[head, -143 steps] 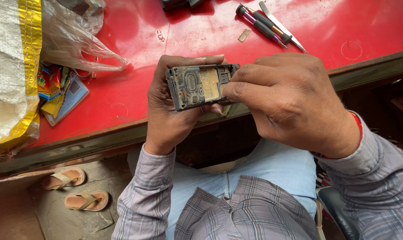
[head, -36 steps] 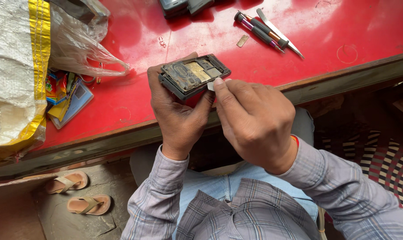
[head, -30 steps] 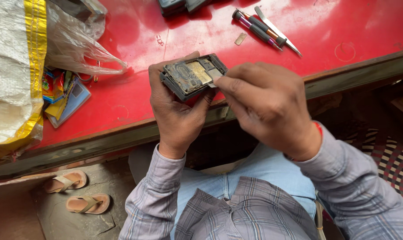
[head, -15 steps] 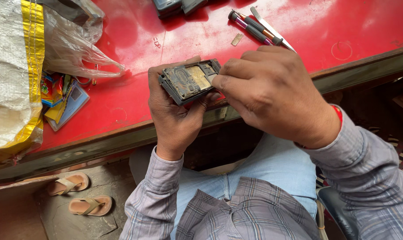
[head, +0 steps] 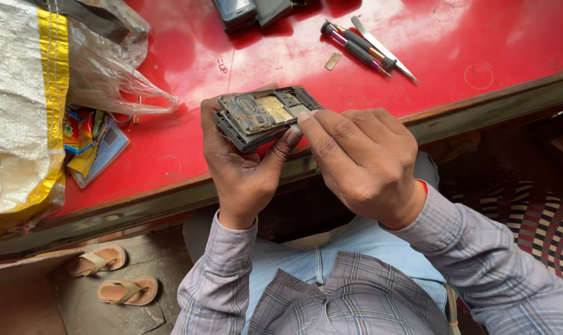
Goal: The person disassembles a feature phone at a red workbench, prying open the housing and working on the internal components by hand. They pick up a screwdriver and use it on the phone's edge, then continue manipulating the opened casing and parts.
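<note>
opened phone (head: 264, 116) gripped in left hand (head: 241, 166); right hand (head: 362, 162) fingertips pinching its edge.

Soft, even daylight, pale glare on the red table (head: 492, 37), soft shadows beneath the tools, sharp focus throughout.

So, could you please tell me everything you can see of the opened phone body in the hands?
The opened phone body is a dark grey, worn, dusty shell with its back cover off, showing a yellowish metal plate and small inner parts. It is held tilted above the edge of the red table. The left hand grips it from below, and the right hand presses fingertips at its lower right edge.
</note>
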`<state>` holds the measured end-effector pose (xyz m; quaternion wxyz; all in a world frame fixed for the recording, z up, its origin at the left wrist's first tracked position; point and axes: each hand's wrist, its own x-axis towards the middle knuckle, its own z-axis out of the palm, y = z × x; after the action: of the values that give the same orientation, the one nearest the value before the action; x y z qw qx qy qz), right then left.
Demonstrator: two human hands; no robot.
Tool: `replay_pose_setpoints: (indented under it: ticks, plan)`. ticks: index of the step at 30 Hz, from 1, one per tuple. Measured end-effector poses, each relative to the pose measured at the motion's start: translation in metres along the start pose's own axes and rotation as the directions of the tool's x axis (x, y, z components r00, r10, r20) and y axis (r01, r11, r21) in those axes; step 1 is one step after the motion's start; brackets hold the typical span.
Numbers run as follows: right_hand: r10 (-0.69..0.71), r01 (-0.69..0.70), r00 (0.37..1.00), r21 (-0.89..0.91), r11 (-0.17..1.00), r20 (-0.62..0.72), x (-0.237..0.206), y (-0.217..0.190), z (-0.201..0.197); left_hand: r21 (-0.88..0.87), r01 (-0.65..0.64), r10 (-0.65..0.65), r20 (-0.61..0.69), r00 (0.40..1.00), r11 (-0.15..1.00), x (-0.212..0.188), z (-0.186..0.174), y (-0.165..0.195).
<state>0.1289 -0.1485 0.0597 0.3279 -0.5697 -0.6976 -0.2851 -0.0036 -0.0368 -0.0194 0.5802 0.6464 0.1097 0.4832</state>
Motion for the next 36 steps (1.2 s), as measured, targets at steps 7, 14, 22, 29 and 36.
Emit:
replay_pose_setpoints:
  ticks: [7, 14, 22, 29, 36]
  plan:
    - [0.132, -0.145, 0.984, 0.111, 0.983, 0.117, 0.002, 0.002, -0.011, -0.066, 0.012, -0.011, 0.011, 1.0, 0.998, 0.001, 0.001, 0.002]
    - [0.092, -0.123, 0.973, 0.138, 0.983, 0.213, 0.004, 0.026, -0.02, -0.064, 0.037, -0.036, 0.017, 0.999, 0.997, 0.0, -0.001, 0.004]
    - [0.11, -0.162, 0.963, 0.201, 0.966, 0.246, -0.002, 0.031, -0.021, -0.079, 0.055, -0.052, 0.039, 0.998, 0.995, 0.001, -0.004, 0.005]
    - [0.114, -0.182, 0.956, 0.238, 0.954, 0.272, -0.005, 0.033, -0.022, -0.059, 0.021, -0.018, 0.054, 0.998, 0.998, 0.001, -0.005, 0.007]
    - [0.088, -0.143, 0.968, 0.23, 0.963, 0.234, 0.001, 0.028, -0.021, -0.072, 0.023, -0.017, 0.078, 0.997, 0.997, 0.002, -0.007, 0.007]
